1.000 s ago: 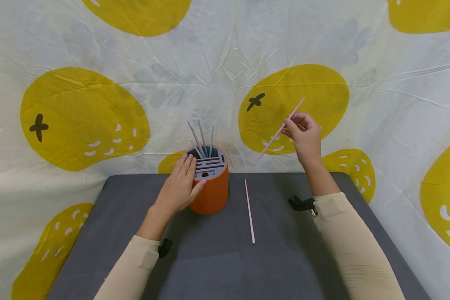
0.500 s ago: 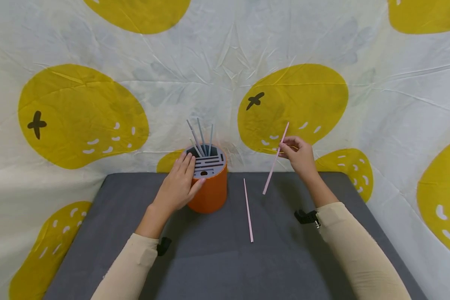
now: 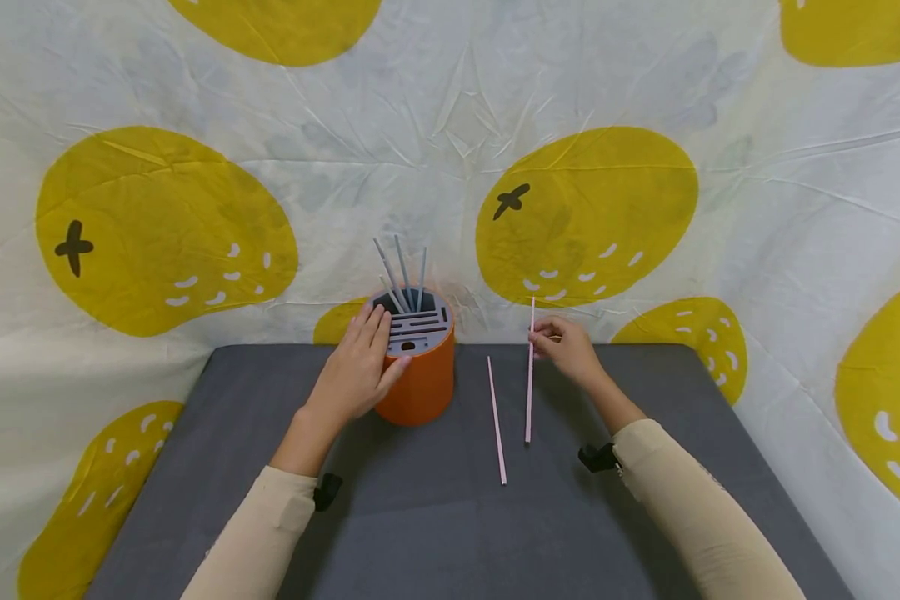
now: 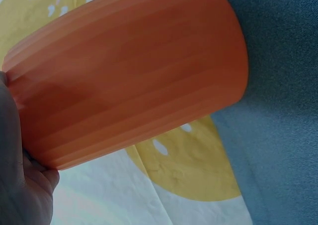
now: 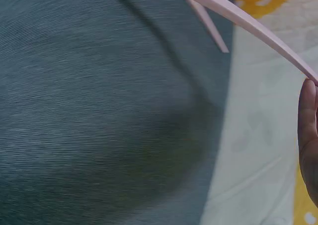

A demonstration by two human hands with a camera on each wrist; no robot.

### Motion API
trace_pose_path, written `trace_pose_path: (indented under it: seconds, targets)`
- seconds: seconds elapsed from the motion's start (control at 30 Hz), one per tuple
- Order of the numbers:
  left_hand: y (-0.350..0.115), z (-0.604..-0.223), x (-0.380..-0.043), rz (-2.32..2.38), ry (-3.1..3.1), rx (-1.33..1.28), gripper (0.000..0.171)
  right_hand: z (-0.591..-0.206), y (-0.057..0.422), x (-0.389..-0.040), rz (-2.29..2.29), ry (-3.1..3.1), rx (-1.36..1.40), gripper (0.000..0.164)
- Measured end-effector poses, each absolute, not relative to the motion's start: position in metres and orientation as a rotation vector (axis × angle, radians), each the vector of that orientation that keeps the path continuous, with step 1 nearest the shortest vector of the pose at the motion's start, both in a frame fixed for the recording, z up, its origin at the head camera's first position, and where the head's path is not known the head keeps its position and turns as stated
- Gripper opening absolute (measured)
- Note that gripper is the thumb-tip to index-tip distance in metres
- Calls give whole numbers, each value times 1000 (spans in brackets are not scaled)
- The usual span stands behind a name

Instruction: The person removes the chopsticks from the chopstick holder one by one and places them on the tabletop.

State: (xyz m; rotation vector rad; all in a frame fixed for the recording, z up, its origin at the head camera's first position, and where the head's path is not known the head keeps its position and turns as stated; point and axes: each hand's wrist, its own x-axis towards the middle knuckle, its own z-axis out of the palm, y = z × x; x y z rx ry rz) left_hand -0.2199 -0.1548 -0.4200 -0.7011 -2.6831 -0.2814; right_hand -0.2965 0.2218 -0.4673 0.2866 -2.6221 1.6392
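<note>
My right hand (image 3: 566, 346) pinches a pink chopstick (image 3: 529, 396) near its upper end, the thicker end pointing down toward the dark tabletop. In the right wrist view that chopstick (image 5: 253, 26) crosses the upper right corner, fingertips at its end. To its left a second pink chopstick (image 3: 497, 425) lies on the table. My left hand (image 3: 351, 368) rests on the left rim of an orange knife block (image 3: 420, 387), fingers straight over its grey slotted top, thumb spread toward the front. The block's ribbed orange side (image 4: 129, 71) fills much of the left wrist view.
Several thin grey sticks (image 3: 402, 262) stand up from the block's rear opening. A dark cloth covers the table (image 3: 435, 542). Behind it hangs a white curtain (image 3: 390, 125) with large yellow fruit shapes.
My right hand has come down and to the left, turning the held chopstick from a slant to nearly parallel with the lying one. The left hand and the block stay put.
</note>
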Motion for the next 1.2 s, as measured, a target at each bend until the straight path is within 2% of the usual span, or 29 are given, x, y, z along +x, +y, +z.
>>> trace_pose_path:
  seconds: [0.23,0.83,1.2]
  targets:
    - [-155,-419,-219,-286,-2703,-690,76,-492,217,-293,1622,-2726,248,15]
    - [-154,-420,-219,-297,-2704,-690,76,-530,202,-284,1774,-2767,-32,21]
    - [-154,-420,-219,-298,-2717,-682,76,-535,193,-277,1813,-2805,-111,22]
